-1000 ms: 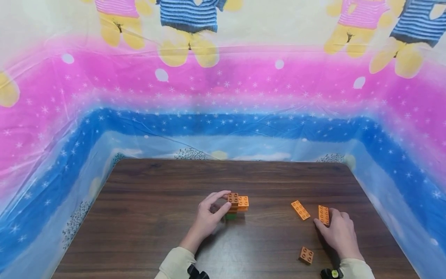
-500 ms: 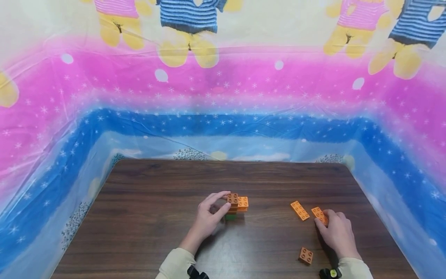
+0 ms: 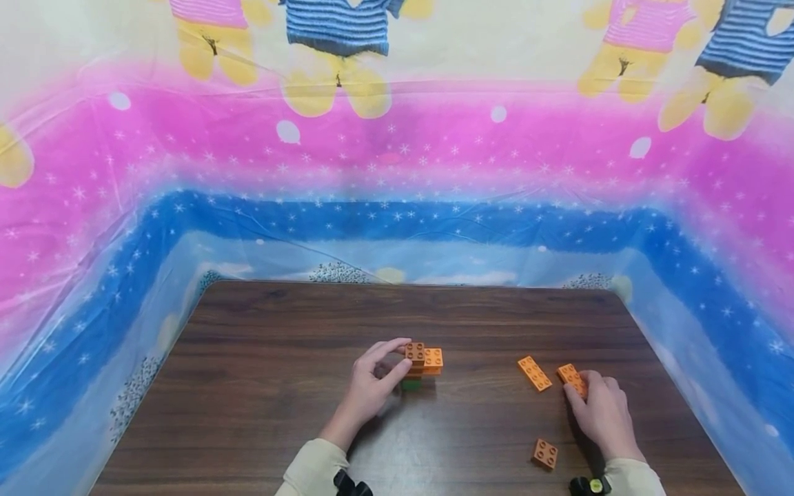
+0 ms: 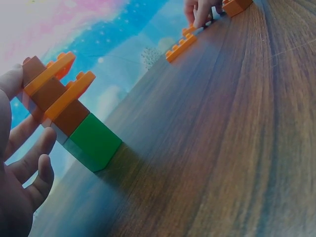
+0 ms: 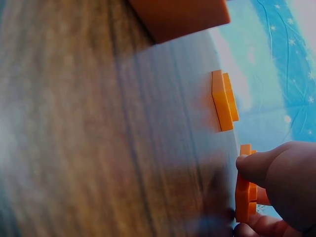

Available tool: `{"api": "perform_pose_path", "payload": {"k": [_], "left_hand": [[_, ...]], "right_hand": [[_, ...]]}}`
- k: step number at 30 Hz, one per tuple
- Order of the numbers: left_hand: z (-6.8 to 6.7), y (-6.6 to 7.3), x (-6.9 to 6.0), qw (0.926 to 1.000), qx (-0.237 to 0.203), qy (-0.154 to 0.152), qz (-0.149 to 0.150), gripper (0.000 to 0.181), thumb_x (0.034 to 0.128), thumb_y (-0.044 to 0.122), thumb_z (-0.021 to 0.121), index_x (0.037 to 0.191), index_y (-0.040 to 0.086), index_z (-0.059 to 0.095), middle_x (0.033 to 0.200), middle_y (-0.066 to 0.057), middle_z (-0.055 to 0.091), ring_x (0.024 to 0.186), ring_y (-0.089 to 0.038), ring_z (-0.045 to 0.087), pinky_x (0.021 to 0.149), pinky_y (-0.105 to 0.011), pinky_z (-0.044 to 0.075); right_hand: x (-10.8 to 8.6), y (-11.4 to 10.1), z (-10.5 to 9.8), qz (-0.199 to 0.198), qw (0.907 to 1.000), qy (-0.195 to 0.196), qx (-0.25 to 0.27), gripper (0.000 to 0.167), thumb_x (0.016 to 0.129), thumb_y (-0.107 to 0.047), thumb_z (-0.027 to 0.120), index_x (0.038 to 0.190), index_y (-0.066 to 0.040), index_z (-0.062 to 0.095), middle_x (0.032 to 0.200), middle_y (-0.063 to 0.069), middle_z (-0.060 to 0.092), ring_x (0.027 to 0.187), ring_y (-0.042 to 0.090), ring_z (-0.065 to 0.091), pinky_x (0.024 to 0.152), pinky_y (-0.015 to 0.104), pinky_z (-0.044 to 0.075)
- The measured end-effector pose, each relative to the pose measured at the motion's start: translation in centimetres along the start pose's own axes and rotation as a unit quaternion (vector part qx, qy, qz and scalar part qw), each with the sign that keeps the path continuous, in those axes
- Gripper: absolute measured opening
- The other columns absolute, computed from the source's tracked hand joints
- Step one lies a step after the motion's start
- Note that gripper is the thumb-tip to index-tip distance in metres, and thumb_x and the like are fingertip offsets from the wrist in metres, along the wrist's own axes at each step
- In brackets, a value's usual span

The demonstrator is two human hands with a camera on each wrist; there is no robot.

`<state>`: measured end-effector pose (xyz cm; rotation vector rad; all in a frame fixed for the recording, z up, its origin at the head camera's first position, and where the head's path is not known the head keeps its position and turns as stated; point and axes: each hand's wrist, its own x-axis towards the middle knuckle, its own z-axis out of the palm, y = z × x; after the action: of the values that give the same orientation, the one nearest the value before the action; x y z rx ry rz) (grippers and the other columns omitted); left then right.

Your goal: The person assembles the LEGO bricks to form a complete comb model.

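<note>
A stack of toy building blocks stands upright on the table. A green block (image 4: 94, 143) forms its base, brown blocks alternate with thin orange ones above, and a brown block (image 3: 413, 354) tops it. My left hand (image 3: 370, 387) holds the stack near its top between thumb and fingers. The thin orange blocks jut out to the right. Over on the right, my right hand (image 3: 606, 416) pinches a thin orange block (image 3: 571, 378) between thumb and fingers; in the right wrist view the thumb covers part of this orange block (image 5: 243, 197).
Just left of the right hand, another thin orange block (image 3: 535, 373) lies at a slant, studs up. A loose brown block (image 3: 545, 455) sits nearer the front. Behind the wooden table (image 3: 279, 324) hangs a patterned cloth (image 3: 384, 220).
The orange block in my right hand has turned so its far end points more to the left. My left hand and the stack have stayed in place.
</note>
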<state>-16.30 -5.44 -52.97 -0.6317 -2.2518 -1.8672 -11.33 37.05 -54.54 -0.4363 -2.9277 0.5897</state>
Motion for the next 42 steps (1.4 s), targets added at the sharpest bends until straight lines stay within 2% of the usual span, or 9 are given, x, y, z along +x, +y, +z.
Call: {"api": "perform_pose_path", "payload": {"k": [5,12,19,23,28,33,39,42], "left_hand": [[0.0,0.0,0.0,1.0,-0.002,-0.001,0.0,0.036,0.1016,0.022,0.072,0.137,0.016,0.07,0.123,-0.001,0.07,0.094,-0.027,0.068,0.079,-0.036,0.058],[0.0,0.0,-0.1,0.9999,-0.003,-0.005,-0.009,0.037,0.102,0.023,0.072,0.138,0.018,0.069,0.123,-0.001,0.069,0.091,-0.026,0.069,0.077,-0.036,0.058],[0.0,-0.1,-0.1,1.0,-0.008,-0.005,0.001,0.036,0.1019,0.02,0.072,0.138,0.016,0.069,0.122,-0.003,0.069,0.088,-0.025,0.069,0.075,-0.035,0.058],[0.0,-0.1,0.0,1.0,-0.004,-0.003,0.009,0.036,0.1015,0.02,0.072,0.137,0.018,0.07,0.122,-0.003,0.07,0.087,-0.024,0.069,0.074,-0.033,0.058],[-0.1,0.1,0.1,1.0,-0.003,-0.004,0.002,0.036,0.1014,0.021,0.073,0.137,0.019,0.07,0.123,-0.002,0.07,0.088,-0.022,0.07,0.075,-0.032,0.058],[-0.2,0.2,0.0,0.9999,0.0,-0.008,-0.007,0.037,0.1014,0.022,0.073,0.138,0.014,0.069,0.122,-0.002,0.07,0.09,-0.024,0.069,0.076,-0.033,0.057],[-0.3,0.3,0.1,1.0,0.001,-0.008,-0.004,0.036,0.1014,0.021,0.073,0.137,0.017,0.07,0.123,-0.002,0.07,0.088,-0.024,0.069,0.075,-0.032,0.057],[-0.2,0.1,0.1,1.0,0.003,-0.005,0.002,0.035,0.1013,0.021,0.073,0.137,0.02,0.07,0.122,-0.002,0.07,0.087,-0.025,0.07,0.074,-0.033,0.058]], "right_hand": [[0.1,-0.2,-0.3,-0.003,0.9998,0.002,0.019,0.05,0.104,-0.025,0.064,0.137,0.011,0.053,0.119,0.034,0.06,0.101,0.044,0.058,0.08,0.058,0.048],[-0.3,-1.3,-1.0,-0.023,0.998,0.006,0.059,0.052,0.105,-0.03,0.065,0.14,0.007,0.054,0.124,0.032,0.062,0.105,0.041,0.06,0.087,0.061,0.049],[-0.5,-2.4,-1.5,-0.072,0.9943,0.037,0.07,0.046,0.104,-0.029,0.069,0.137,0.001,0.061,0.115,0.024,0.066,0.095,0.033,0.061,0.079,0.051,0.051],[-0.4,-3.0,-1.5,-0.094,0.9906,0.054,0.083,0.046,0.102,-0.029,0.072,0.136,0.0,0.064,0.119,0.023,0.067,0.095,0.033,0.066,0.08,0.055,0.057],[-0.5,-4.0,-1.4,-0.114,0.9865,0.053,0.105,0.045,0.101,-0.028,0.073,0.136,-0.001,0.064,0.125,0.025,0.066,0.097,0.036,0.071,0.081,0.056,0.06],[-0.6,-5.2,-1.3,-0.135,0.9835,0.057,0.106,0.043,0.1,-0.025,0.076,0.135,-0.003,0.066,0.124,0.022,0.067,0.094,0.033,0.07,0.076,0.05,0.061],[-0.5,-7.0,-1.5,-0.156,0.9789,0.054,0.121,0.041,0.098,-0.024,0.078,0.133,-0.006,0.068,0.12,0.016,0.07,0.09,0.025,0.069,0.068,0.034,0.056],[-0.3,-7.8,-1.5,-0.17,0.9755,0.056,0.128,0.042,0.097,-0.025,0.079,0.133,-0.007,0.068,0.117,0.013,0.071,0.091,0.024,0.069,0.072,0.039,0.059]]}}
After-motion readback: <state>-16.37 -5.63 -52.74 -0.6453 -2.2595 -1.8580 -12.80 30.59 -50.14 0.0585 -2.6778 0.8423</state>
